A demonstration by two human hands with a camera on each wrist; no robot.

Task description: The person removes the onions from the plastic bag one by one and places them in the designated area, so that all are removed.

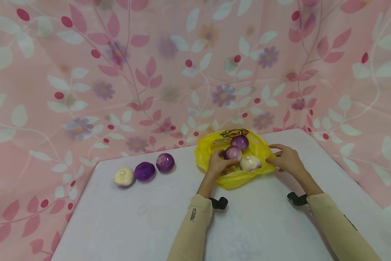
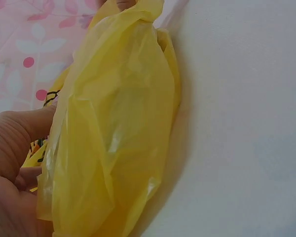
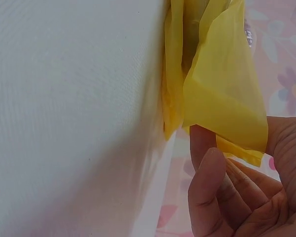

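Observation:
A yellow plastic bag (image 1: 237, 180) lies with its mouth spread, and inside it are three round, glossy, turnip-like vegetables. My left hand (image 1: 217, 164) reaches in over the near left rim and holds a purple turnip (image 1: 233, 153), thumb across its front. Behind that one lies a darker purple turnip (image 1: 240, 142), and to the right a white turnip (image 1: 251, 163) with a purple tint. My right hand (image 1: 288, 159) pinches the bag's right edge. In the right wrist view the yellow plastic (image 3: 227, 94) passes between thumb and fingers. The bag hides the turnips in both wrist views.
On the left of the white-covered table (image 1: 143, 221), a white turnip (image 1: 124, 177), a deep purple turnip (image 1: 145, 171) and a mottled purple turnip (image 1: 165, 162) sit in a slanting row. A pink floral curtain (image 1: 169, 90) hangs just behind the table's back edge.

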